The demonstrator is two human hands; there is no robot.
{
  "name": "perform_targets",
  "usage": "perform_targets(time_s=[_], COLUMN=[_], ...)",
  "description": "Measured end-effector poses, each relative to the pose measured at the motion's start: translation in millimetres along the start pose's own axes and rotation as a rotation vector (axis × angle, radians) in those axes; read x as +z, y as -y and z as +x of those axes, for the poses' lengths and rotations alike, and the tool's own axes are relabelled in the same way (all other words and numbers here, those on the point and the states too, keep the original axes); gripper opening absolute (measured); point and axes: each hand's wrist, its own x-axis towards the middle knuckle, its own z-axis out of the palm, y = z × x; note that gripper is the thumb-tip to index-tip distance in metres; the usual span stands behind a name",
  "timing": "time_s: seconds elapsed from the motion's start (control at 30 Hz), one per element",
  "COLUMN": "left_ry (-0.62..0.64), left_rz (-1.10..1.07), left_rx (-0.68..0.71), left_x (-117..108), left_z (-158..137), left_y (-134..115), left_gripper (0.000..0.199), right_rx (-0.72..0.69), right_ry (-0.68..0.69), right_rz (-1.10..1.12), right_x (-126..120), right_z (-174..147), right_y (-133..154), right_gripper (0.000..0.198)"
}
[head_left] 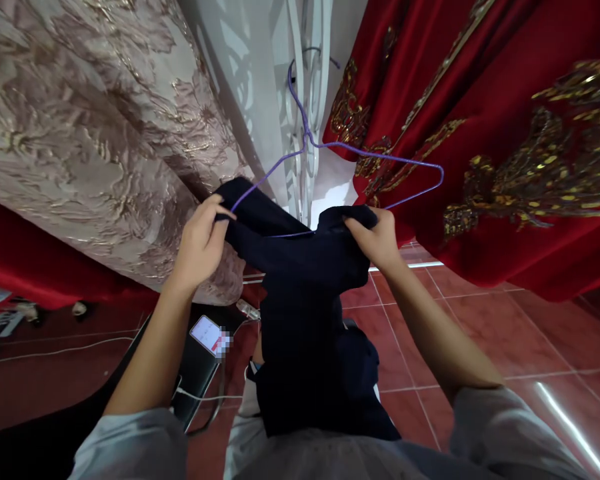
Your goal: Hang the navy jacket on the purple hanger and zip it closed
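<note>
A dark navy garment (310, 313) hangs down in front of me; whether it is a shirt or trousers I cannot tell. My left hand (203, 243) pinches its upper left edge, beside the left arm of a purple hanger (307, 133). With thumb on top, my right hand (375, 237) grips the upper right part of the cloth. The hanger's left end goes into the garment, and its lower bar shows in the opening. On the right, the hanger's corner sticks out past the cloth. The hook reaches up to white metal bars (300, 73).
A pale floral curtain (105, 133) hangs at left, and a red curtain with gold sequins (480, 133) at right. Below my left forearm, a phone with a lit screen (207, 333) lies on a black surface (195, 370) beside a white cable. Red tiles (480, 333) cover the floor.
</note>
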Motion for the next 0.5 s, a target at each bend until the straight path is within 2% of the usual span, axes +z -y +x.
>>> perform_targets(time_s=[0.07, 0.17, 0.23, 0.3, 0.33, 0.37, 0.43, 0.5], left_ry=[-0.046, -0.105, -0.133, -0.134, -0.129, -0.132, -0.169, -0.228], left_rz=[-0.093, -0.159, -0.181, -0.201, -0.198, -0.185, -0.131, -0.066], left_rx=[0.019, 0.06, 0.057, 0.039, 0.027, 0.014, -0.001, -0.006], left_x=[11, 24, 24, 19, 14, 10, 2, -1], left_z=[18, 32, 36, 37, 38, 39, 42, 47], left_y=[-8, -14, -18, -20, -21, -22, -19, -14], left_gripper=[0.024, 0.034, 0.028, 0.016, 0.011, 0.007, 0.007, 0.01], right_rx=[-0.029, -0.099, -0.138, -0.165, -0.163, -0.143, -0.038, 0.109], right_ry=[0.055, 0.073, -0.064, -0.286, -0.355, -0.359, -0.179, 0.065], right_rz=[0.027, 0.02, -0.01, -0.048, -0.063, -0.072, -0.064, -0.011], right_x=[4, -4, -19, -42, -56, -71, -99, -121], right_z=[-6, -13, -13, -9, -5, -1, 8, 19], right_y=[0, 9, 18, 27, 31, 35, 41, 45], right_gripper=[0.028, 0.01, 0.034, 0.053, 0.054, 0.049, 0.034, 0.032])
